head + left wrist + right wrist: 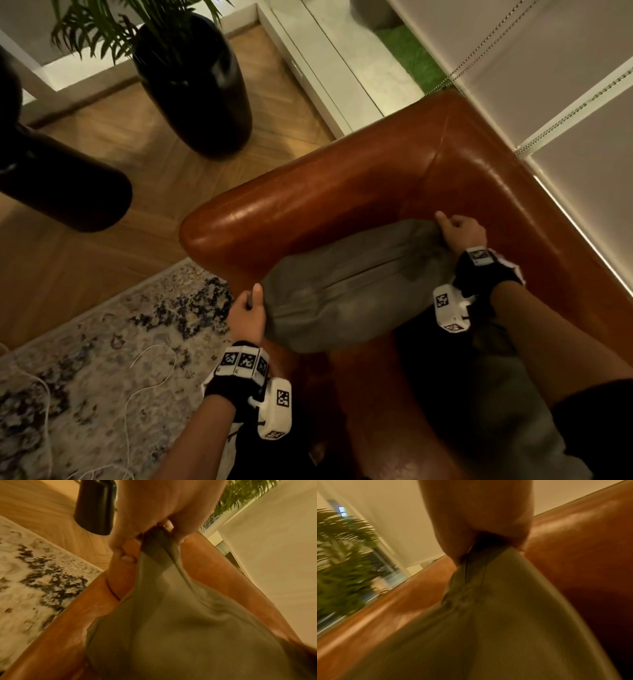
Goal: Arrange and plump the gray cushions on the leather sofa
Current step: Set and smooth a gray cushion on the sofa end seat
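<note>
A gray cushion (352,284) hangs stretched between my two hands above the corner seat of the brown leather sofa (342,178). My left hand (248,317) grips its near-left corner, the cloth bunched between thumb and fingers (126,557). My right hand (459,231) grips the far-right corner close to the sofa's backrest. In the left wrist view the gray cushion (180,622) fills the middle. The right wrist view shows the gray cushion (488,622) pulled into a gathered point under my right hand (481,543). A second gray cushion (507,404) lies on the seat under my right forearm.
A tall black planter (198,85) with a palm stands on the wooden floor left of the sofa arm. A patterned rug (85,359) with a white cable (144,383) lies at lower left. A window blind (548,68) runs behind the backrest.
</note>
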